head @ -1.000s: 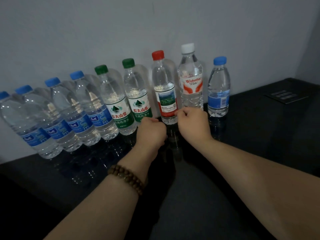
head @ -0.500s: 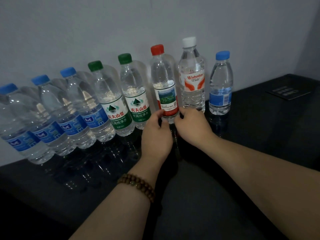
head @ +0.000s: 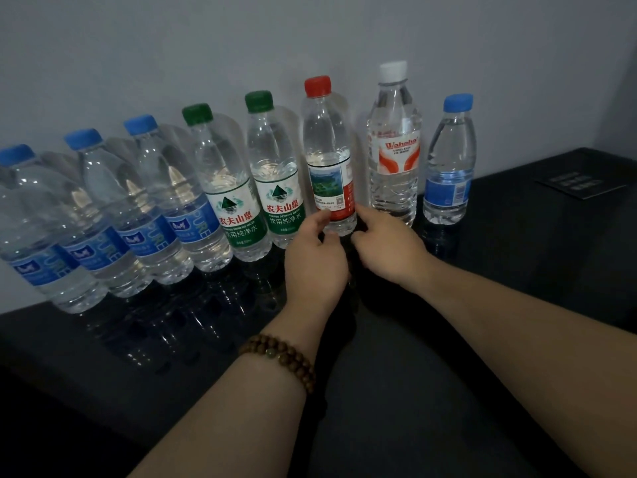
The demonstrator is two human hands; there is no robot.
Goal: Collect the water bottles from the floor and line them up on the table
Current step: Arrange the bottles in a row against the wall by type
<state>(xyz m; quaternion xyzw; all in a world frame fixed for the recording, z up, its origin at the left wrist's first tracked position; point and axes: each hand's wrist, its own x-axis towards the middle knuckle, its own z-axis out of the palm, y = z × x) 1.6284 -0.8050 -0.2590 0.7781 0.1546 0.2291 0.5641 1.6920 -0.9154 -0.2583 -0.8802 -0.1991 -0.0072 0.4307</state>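
A row of water bottles stands on the black table (head: 517,288) against the wall. From the left come several blue-capped bottles (head: 162,201), two green-capped bottles (head: 238,208), a red-capped bottle (head: 327,150), a tall white-capped bottle (head: 394,157) and a small blue-capped bottle (head: 448,174). My left hand (head: 315,260) pinches the red-capped bottle low on its left side, thumb on the label. My right hand (head: 389,246) holds the same bottle at its lower right, fingers curled at the base. The bottle stands upright.
The grey wall (head: 310,36) runs right behind the bottles. A dark card (head: 579,182) lies flat at the back right of the table. A beaded bracelet (head: 282,357) sits on my left wrist. The table's front edge drops off at the lower left.
A second ago both hands were closed fists beside the red-capped bottle's base. Their fingers have since come onto its lower part, and they stay there now.
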